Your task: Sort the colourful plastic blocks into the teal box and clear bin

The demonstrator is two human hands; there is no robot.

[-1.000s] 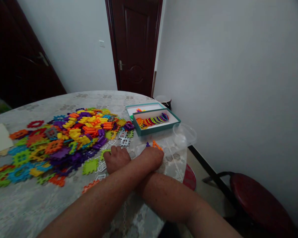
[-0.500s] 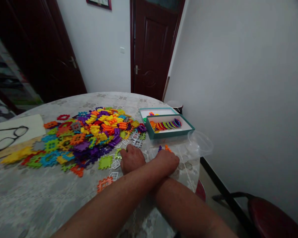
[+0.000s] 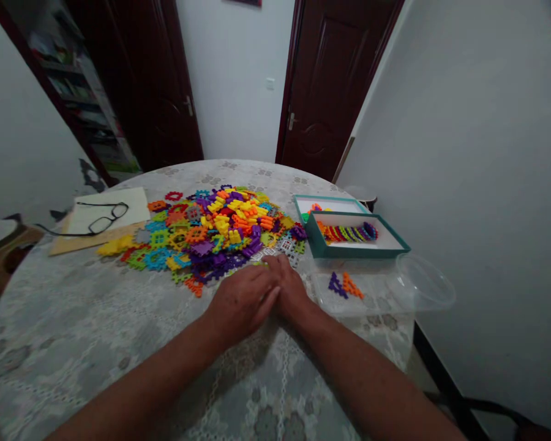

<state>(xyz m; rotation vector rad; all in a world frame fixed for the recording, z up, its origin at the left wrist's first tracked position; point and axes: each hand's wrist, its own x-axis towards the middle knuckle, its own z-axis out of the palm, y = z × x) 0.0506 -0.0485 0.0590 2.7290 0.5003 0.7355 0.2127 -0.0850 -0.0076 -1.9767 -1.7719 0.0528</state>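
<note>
My left hand (image 3: 244, 299) and my right hand (image 3: 288, 286) meet at the near edge of a heap of colourful plastic building pieces (image 3: 211, 233). The left fingers are closed together and reach against the right hand. Bent over, the right fingers touch the table area by the heap. Whatever lies in or under both hands is hidden; a bit of lime-green plastic (image 3: 259, 263) peeks out behind them. Grey-white lattice pieces (image 3: 286, 245) lie just beyond the right fingers. A purple triangular piece (image 3: 337, 285) and an orange triangular piece (image 3: 351, 286) rest on the clear plastic lid right of my hands.
A green-edged box (image 3: 319, 248) holds a row of colourful rings, with a second shallow tray (image 3: 303, 205) behind it. A clear plastic tub (image 3: 425, 285) overhangs the right edge. Glasses (image 3: 103, 225) lie on paper (image 3: 135, 202) at the left.
My forearms were crossed and are now uncrossed. My left hand has come back from the triangular pieces to the right hand. The view has turned left.
</note>
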